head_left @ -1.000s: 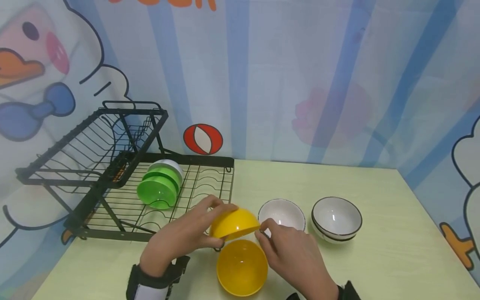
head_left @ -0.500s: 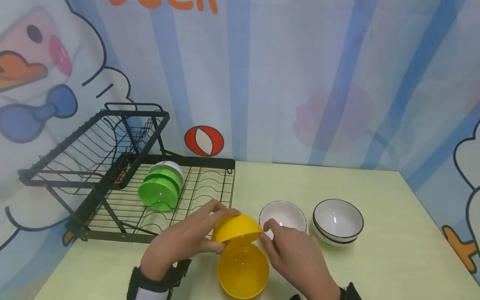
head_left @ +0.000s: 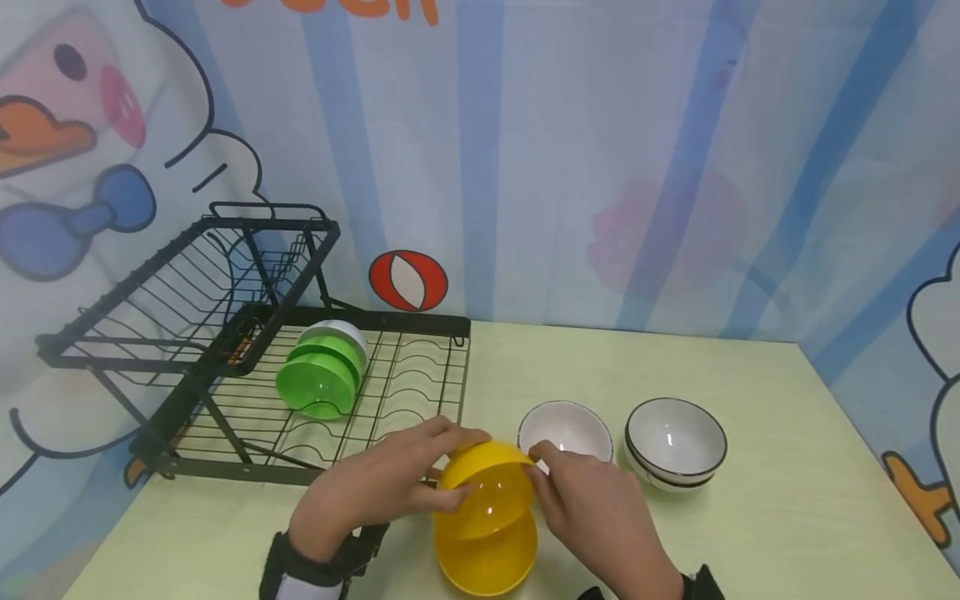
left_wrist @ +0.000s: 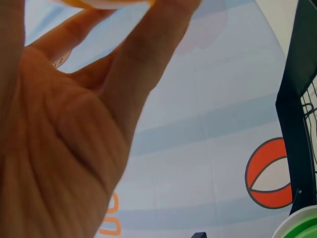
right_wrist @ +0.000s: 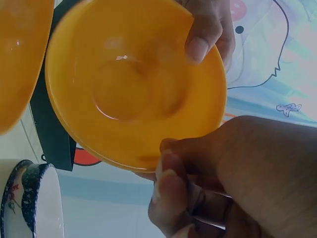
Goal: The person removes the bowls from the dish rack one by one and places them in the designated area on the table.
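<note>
Both hands hold a yellow bowl, tilted so that its inside faces the head camera. My left hand grips its left side, thumb over the inner wall and fingers behind. At the right edge, my right hand pinches the rim between thumb and fingers, which the right wrist view shows close up. A second yellow bowl stands upright on the table just below, its far part covered by the held one. Only a sliver of the held bowl enters the left wrist view.
A black two-tier dish rack stands at the back left. Inside it lean green bowls with a white bowl behind. Right of the hands are a dark-rimmed white bowl and a stack of similar bowls.
The held yellow bowl has turned from mouth down to facing the camera, and it has come lower over the second bowl. My left hand has shifted right and slightly down with it.
</note>
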Demonstrator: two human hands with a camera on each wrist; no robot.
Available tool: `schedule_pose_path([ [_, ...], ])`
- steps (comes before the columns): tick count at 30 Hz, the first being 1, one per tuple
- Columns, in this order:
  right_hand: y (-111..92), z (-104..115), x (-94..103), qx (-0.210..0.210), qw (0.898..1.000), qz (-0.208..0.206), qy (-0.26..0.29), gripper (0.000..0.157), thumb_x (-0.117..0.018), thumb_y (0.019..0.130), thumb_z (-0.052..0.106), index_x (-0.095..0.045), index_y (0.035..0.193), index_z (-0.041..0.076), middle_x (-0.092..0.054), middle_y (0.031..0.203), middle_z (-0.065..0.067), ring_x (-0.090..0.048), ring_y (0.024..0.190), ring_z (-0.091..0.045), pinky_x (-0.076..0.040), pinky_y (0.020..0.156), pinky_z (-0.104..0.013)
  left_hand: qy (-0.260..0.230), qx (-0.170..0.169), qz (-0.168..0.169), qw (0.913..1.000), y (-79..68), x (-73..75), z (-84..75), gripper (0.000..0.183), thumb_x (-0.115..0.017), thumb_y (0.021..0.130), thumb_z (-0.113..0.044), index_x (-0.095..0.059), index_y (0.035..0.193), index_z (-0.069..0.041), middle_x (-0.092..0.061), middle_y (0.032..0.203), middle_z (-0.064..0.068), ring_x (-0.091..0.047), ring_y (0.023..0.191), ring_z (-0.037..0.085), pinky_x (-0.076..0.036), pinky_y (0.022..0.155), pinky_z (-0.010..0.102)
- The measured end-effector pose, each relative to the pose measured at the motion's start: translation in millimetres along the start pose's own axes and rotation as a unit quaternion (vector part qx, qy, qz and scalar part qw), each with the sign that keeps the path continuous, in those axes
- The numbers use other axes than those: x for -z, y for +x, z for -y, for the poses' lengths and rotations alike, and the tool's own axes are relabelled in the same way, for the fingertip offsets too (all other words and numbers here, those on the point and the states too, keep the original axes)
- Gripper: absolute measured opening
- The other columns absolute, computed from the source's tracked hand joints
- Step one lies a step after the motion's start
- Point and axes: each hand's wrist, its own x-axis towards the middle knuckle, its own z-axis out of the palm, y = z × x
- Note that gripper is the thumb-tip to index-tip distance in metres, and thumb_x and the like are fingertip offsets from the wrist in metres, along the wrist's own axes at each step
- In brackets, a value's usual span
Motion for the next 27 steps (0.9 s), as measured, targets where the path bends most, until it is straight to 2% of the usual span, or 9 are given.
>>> schedule_pose_path([
  [5, 0.0, -0.9, 0.8, 0.001, 1.0, -0.002, 0.002, 0.014, -0.061, 0.089, 0.03, -0.066, 0.098, 0.02, -0.06, 0.064, 0.011, -0.041, 0.048, -0.004, -0.037, 0.04, -0.021, -0.008, 0.013, 0.021, 0.9997, 1.9, -1.5, -1.2, 0.054, -0.06, 0.086, -0.033, -0.045, 0.138, -0.023, -0.055, 0.112, 0.001, -0.054, 0.083, 0.009, -0.053, 0.075, 0.024],
  [9, -0.2, -1.2, 0.2, 0.004, 1.0, -0.007, -0.002, 0.014, -0.061, 0.089, 0.03, -0.067, 0.097, 0.02, -0.061, 0.065, 0.011, -0.041, 0.048, -0.004, -0.037, 0.04, -0.022, 0.009, 0.014, 0.021, 0.9996, 2.5, -2.3, -1.0, 0.053, -0.059, 0.087, -0.035, -0.045, 0.138, -0.024, -0.056, 0.112, 0.0, -0.052, 0.083, 0.011, -0.053, 0.074, 0.027],
  [13, 0.0, -1.1, -0.4, 0.001, 1.0, -0.004, -0.002, 0.015, -0.06, 0.09, 0.029, -0.067, 0.097, 0.019, -0.062, 0.065, 0.01, -0.041, 0.048, -0.004, -0.037, 0.04, -0.022, 0.005, 0.008, 0.02, 0.9998, 3.5, -3.8, 0.3, 0.053, -0.058, 0.088, -0.037, -0.046, 0.137, -0.023, -0.058, 0.114, -0.001, -0.052, 0.088, 0.012, -0.053, 0.078, 0.029],
  [20, -0.6, -0.4, -1.3, -0.007, 1.0, 0.004, 0.003, 0.014, -0.057, 0.091, 0.028, -0.066, 0.092, 0.017, -0.055, 0.058, 0.012, -0.04, 0.047, -0.005, -0.036, 0.04, -0.024, -0.022, -0.02, 0.018, 0.9994, 5.9, -6.7, 3.5, 0.042, -0.053, 0.093, -0.037, -0.05, 0.132, -0.023, -0.062, 0.112, -0.008, -0.054, 0.091, 0.007, -0.053, 0.083, 0.031],
  [27, 1.1, -1.1, -3.0, -0.001, 1.0, 0.007, -0.005, 0.016, -0.056, 0.092, 0.029, -0.062, 0.081, 0.019, -0.045, 0.051, 0.013, -0.038, 0.044, -0.007, -0.033, 0.037, -0.024, -0.009, -0.024, 0.011, 0.9996, 6.0, -2.7, 3.4, 0.038, -0.05, 0.095, -0.04, -0.053, 0.129, -0.023, -0.064, 0.109, -0.008, -0.054, 0.089, 0.005, -0.053, 0.083, 0.031],
])
